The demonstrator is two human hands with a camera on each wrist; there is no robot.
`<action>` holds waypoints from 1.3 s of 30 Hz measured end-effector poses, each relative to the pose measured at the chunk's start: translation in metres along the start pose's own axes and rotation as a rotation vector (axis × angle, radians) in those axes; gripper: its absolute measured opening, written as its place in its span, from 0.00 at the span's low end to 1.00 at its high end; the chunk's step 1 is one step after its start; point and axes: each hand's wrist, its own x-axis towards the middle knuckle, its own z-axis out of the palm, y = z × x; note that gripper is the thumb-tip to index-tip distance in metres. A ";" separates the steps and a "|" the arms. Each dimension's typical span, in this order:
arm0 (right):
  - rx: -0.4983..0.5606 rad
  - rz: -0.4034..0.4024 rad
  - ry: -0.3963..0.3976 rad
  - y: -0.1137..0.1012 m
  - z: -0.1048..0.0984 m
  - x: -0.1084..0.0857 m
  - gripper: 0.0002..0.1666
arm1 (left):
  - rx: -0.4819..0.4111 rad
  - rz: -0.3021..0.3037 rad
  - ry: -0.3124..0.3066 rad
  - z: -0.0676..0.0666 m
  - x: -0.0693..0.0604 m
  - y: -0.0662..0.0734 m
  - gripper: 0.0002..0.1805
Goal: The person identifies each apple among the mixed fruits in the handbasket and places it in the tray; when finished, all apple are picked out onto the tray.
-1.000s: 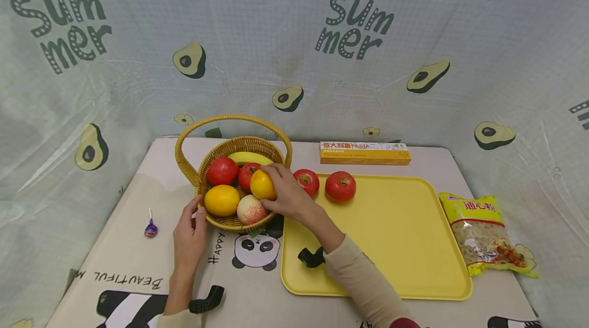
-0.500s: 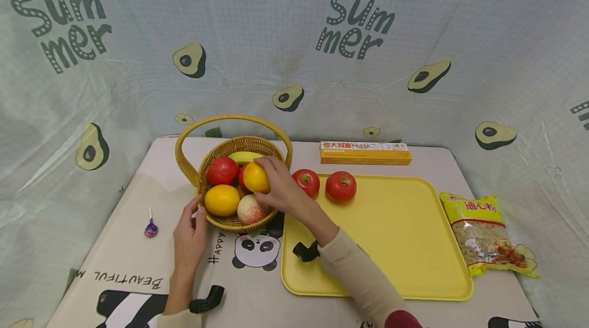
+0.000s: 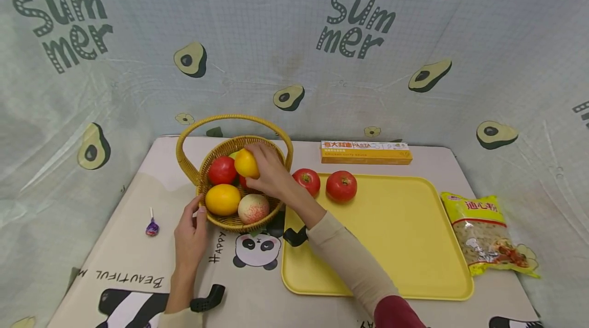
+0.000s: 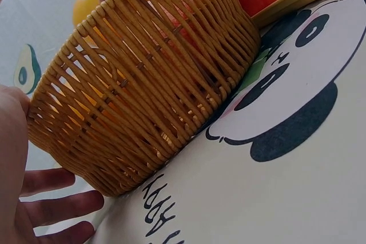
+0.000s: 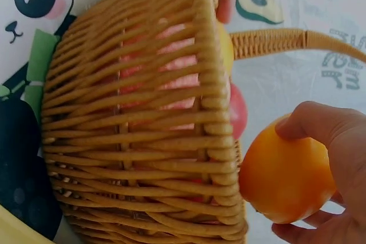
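Observation:
A wicker basket (image 3: 232,225) with a tall arched handle stands at the table's left. In it lie a red fruit (image 3: 222,170), a yellow fruit (image 3: 223,200) and a peach (image 3: 253,208); another red fruit is mostly hidden by my right hand. That right hand (image 3: 271,172) holds a smooth orange-yellow fruit (image 5: 287,170) between thumb and fingers, above the basket's rim. My left hand (image 3: 190,233) touches the basket's left rim. In the left wrist view, its loosely spread fingers (image 4: 68,207) lie along the outside of the wicker.
Right of the basket lies a yellow tray (image 3: 391,246), with two red fruits (image 3: 341,186) at its far left corner. Behind it is a pasta box (image 3: 365,154). A bag of pasta (image 3: 483,236) lies at the tray's right edge, a lollipop (image 3: 152,227) at the far left.
My right hand has carried the orange-yellow fruit left and farther back over the basket, uncovering the peach and hiding most of the banana. The left hand and basket stay put.

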 end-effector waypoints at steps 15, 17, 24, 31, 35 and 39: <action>-0.007 0.068 -0.028 0.011 0.003 0.024 0.44 | 0.008 0.000 -0.004 0.001 0.001 -0.002 0.25; -0.011 0.063 -0.030 0.013 0.004 0.025 0.43 | 0.009 0.001 -0.002 0.002 0.001 -0.002 0.25; -0.014 0.074 -0.034 0.017 0.007 0.027 0.43 | 0.005 0.008 0.004 0.001 0.001 -0.003 0.25; -0.019 0.114 -0.048 0.018 0.009 0.027 0.40 | 0.005 0.010 0.007 0.001 0.001 -0.003 0.25; -0.030 0.128 -0.085 0.018 0.011 0.026 0.34 | 0.004 0.011 0.010 0.001 0.001 -0.003 0.25; -0.026 0.120 -0.094 0.018 0.012 0.025 0.33 | 0.002 0.011 0.010 0.001 0.001 -0.003 0.25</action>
